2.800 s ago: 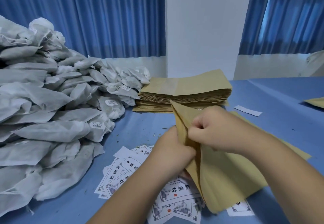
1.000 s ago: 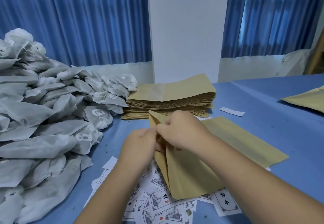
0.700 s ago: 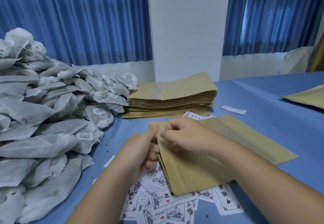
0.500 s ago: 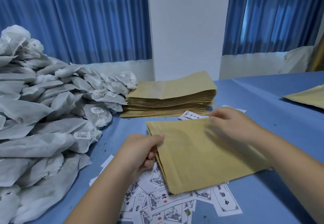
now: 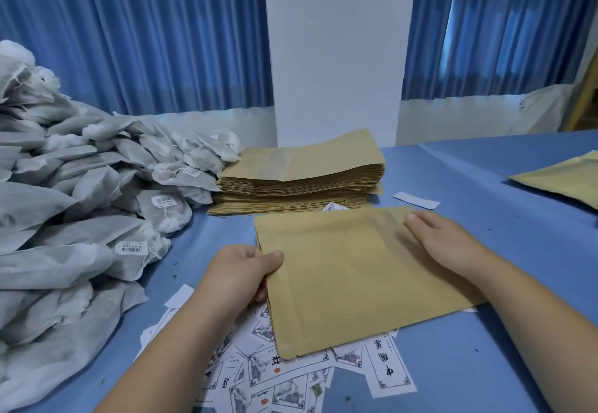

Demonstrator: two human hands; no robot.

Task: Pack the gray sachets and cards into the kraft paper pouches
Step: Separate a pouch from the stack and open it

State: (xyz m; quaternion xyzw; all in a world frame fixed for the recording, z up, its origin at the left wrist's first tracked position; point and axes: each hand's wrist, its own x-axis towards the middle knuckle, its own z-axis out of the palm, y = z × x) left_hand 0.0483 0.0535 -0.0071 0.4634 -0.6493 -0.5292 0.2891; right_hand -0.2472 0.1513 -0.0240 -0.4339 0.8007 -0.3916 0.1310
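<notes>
A blue-covered table (image 5: pixel 469 170) is seen filling the lower half of the view, and blue curtains (image 5: pixel 145 40) are hung behind it at ten and two o'clock, parted by a white wall (image 5: pixel 333 57) at twelve.

A large heap of gray sachets (image 5: pixel 64 234) is piled at nine o'clock, several of them fitted with small white barcode tags. Just beside the heap, at twelve o'clock of the table's middle, a stack of kraft pouches (image 5: pixel 301 173) is laid flat.

One kraft pouch (image 5: pixel 349 276) is held flat at the centre, its near corner resting on a scatter of printed cards (image 5: pixel 281 386) spread at six o'clock. Whether anything is inside it cannot be told.

The pouch's nine o'clock edge is pinched by the left hand (image 5: pixel 239 276), with the thumb laid on top and the fingers tucked under. Its two o'clock corner is pressed by the right hand (image 5: pixel 443 241), whose fingers are kept straight and flat on the paper, gripping nothing.

A second pouch (image 5: pixel 563 176) is partly seen at three o'clock, well apart. A white paper strip (image 5: pixel 415 200) is left between it and the stack, and the corner of a card (image 5: pixel 335 207) is glimpsed between the stack and the held pouch.
</notes>
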